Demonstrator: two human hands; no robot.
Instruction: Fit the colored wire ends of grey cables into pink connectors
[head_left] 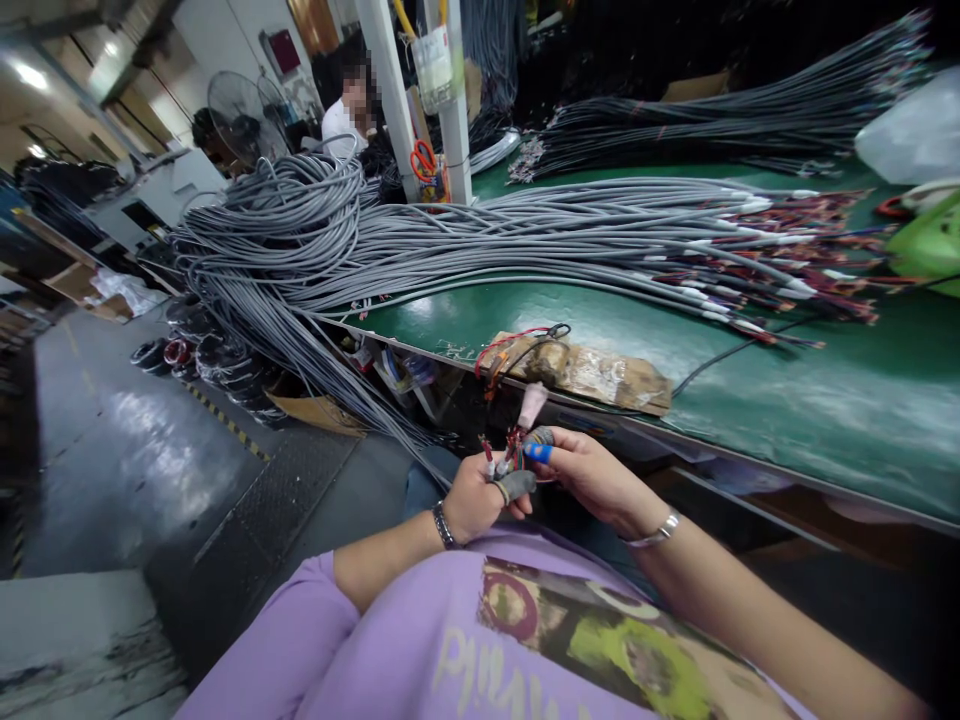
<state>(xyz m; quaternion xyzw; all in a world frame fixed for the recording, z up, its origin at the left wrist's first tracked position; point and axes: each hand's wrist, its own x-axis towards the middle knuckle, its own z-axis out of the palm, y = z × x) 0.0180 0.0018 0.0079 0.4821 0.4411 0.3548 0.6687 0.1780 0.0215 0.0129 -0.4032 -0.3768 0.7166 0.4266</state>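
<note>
My left hand (474, 497) is closed in a fist round the stripped end of a grey cable (501, 462), whose thin coloured wires stick up above my fingers. My right hand (592, 472) pinches those wire ends from the right, with taped fingertips, one blue. Both hands meet just below the front edge of the green table (787, 400). The grey cable runs down and left from my left hand toward the big bundle.
A thick bundle of grey cables (450, 235) lies across the table and droops off its left end to the floor. A taped cardboard piece (600, 375) sits at the table edge. Orange scissors (424, 160) hang on a white post. A person sits behind a fan at the back.
</note>
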